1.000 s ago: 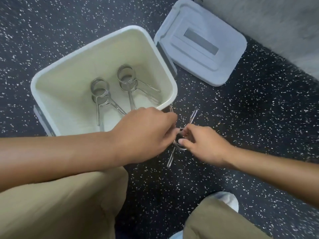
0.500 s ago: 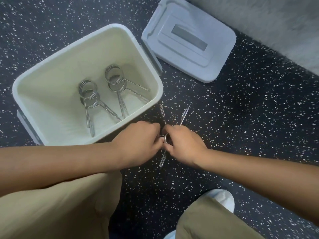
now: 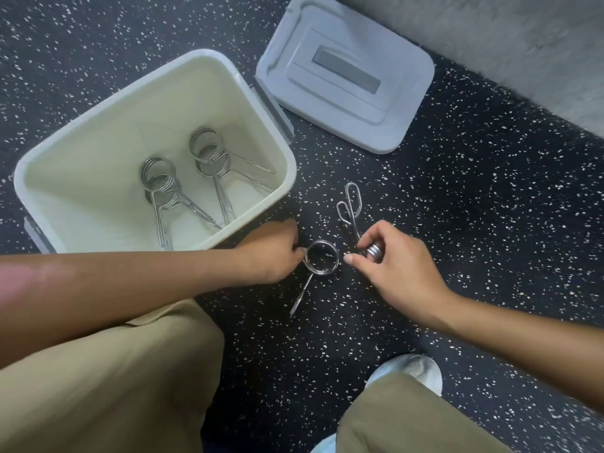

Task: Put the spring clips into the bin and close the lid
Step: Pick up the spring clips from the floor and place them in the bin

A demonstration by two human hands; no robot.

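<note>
Pinching the coiled end of one steel spring clip (image 3: 351, 207) between right hand (image 3: 397, 259) thumb and fingers, its two looped wire handles pointing away toward the lid. Gripping the rim of a second spring clip (image 3: 322, 262) with the left hand (image 3: 273, 253), fingers curled against the round coil, one straight wire leg trailing back toward the knees; whether that clip is resting on the floor or lifted clear, cannot tell. Holding both clips just beside the near corner of the bin (image 3: 281, 148), outside it, coils close together but apart.

Lying inside the bin, on its smooth pale bottom: two more spring clips, left one (image 3: 160, 184) and right one (image 3: 209, 155), bright polished wire wound in tight rings, long handles splayed toward the near wall. Standing open, a rectangular cream plastic tub with rounded corners and a thick rolled rim, grey latch tabs showing at two sides.

Resting flat on the floor beyond the bin's far corner, the lid (image 3: 346, 70): pale blue-grey plastic, rounded rectangle, stepped panel with a darker recessed slot in the middle.

Spreading underneath, a dark rubbery floor (image 3: 457, 207) flecked with white. Showing at the bottom, khaki trouser legs (image 3: 108, 380) and a white shoe (image 3: 408, 371).
</note>
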